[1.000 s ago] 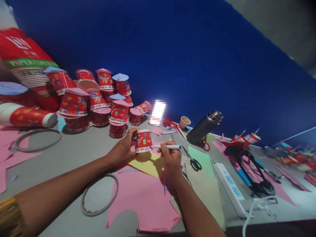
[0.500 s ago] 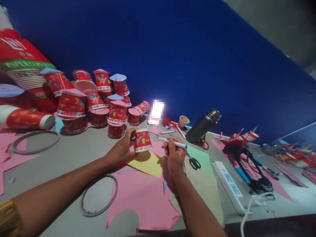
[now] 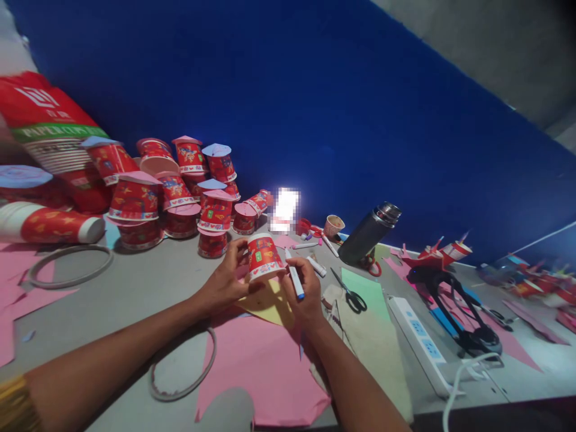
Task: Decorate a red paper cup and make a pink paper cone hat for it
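Note:
In my left hand (image 3: 227, 275) is a red printed paper cup (image 3: 264, 257), turned upside down and slightly tilted, with its wide white rim low. My right hand (image 3: 306, 291) grips a white marker (image 3: 294, 277) with a blue end, close against the cup's right side. The right fingers seem to touch the cup's rim. Beneath the cup lies a piece of yellow paper (image 3: 270, 304), partly hidden by my hands. Under that spreads a cut sheet of pink paper (image 3: 261, 366).
Stacked red cups with paper cone tops (image 3: 216, 210) stand at left. Two grey rings (image 3: 71, 247) lie on the table. Right of my hands are black-handled scissors (image 3: 355, 300), a dark thermos (image 3: 371, 234), a white power strip (image 3: 416, 336) and a black headband-like frame (image 3: 463, 312). A blurred bright screen (image 3: 285, 210) stands behind.
My right hand has come left to the cup, and the marker has swung to point upward. The cup has tilted and turned in my left hand. A white marker on the table is now uncovered.

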Tool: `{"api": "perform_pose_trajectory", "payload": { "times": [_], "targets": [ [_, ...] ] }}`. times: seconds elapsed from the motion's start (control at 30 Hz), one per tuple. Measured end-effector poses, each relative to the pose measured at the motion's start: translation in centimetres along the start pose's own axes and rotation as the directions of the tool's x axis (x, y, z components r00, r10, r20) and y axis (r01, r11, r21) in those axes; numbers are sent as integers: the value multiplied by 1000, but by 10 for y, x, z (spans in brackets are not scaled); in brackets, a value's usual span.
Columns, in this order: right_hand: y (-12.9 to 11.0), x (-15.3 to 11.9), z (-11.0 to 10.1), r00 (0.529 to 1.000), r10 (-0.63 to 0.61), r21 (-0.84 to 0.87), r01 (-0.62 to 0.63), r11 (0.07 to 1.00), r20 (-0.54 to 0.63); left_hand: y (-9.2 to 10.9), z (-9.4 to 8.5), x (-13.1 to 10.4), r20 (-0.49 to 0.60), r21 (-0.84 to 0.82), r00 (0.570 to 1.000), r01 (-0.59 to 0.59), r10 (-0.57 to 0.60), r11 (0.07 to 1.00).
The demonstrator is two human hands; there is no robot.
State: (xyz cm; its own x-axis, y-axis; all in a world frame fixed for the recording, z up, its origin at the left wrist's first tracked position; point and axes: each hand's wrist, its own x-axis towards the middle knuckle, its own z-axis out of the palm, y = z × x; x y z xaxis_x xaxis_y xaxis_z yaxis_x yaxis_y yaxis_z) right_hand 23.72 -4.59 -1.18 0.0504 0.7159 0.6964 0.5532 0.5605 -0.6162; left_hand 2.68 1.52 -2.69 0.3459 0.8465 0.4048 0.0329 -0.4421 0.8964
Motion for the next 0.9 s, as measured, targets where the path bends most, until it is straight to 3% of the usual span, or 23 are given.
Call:
{"api": "perform_pose_trajectory", "payload": {
  "times": [0.1,0.2,0.3,0.4,0.5,0.6,0.67,0.77,0.83,0.9],
  "targets": [
    [3,0,1,995,-77,-105,71,992,-56,2,2,0,51,-43,998,29,-27,999],
    [6,2,-1,967,-241,-289,210,934,-78,1,0,1,73,-17,996,46,-44,999],
    [4,4,-3,924,-383,-461,344,818,10,1,-7,4,36,82,997,60,-63,995],
    [-1,3,-1,893,-431,-544,428,722,130,3,-15,9,47,230,998,19,-30,973],
    [-6,0,3,865,-450,-534,494,686,223,5,-21,13,113,317,993,-60,26,946],
    [-6,-2,5,853,-448,-470,522,712,269,4,-24,15,173,363,984,-91,29,927],
    [-5,-2,4,885,-411,-378,466,800,219,4,-24,15,183,395,983,-79,6,915],
    [-2,-2,-1,981,-191,-139,193,971,27,5,-24,12,172,425,984,-37,-41,905],
    [-3,-1,-4,997,16,56,-11,998,-74,7,-23,11,171,429,984,-33,-45,903],
    [-5,0,-7,984,141,188,-119,975,-112,8,-21,9,175,422,984,-69,-7,904]
  ]
}}
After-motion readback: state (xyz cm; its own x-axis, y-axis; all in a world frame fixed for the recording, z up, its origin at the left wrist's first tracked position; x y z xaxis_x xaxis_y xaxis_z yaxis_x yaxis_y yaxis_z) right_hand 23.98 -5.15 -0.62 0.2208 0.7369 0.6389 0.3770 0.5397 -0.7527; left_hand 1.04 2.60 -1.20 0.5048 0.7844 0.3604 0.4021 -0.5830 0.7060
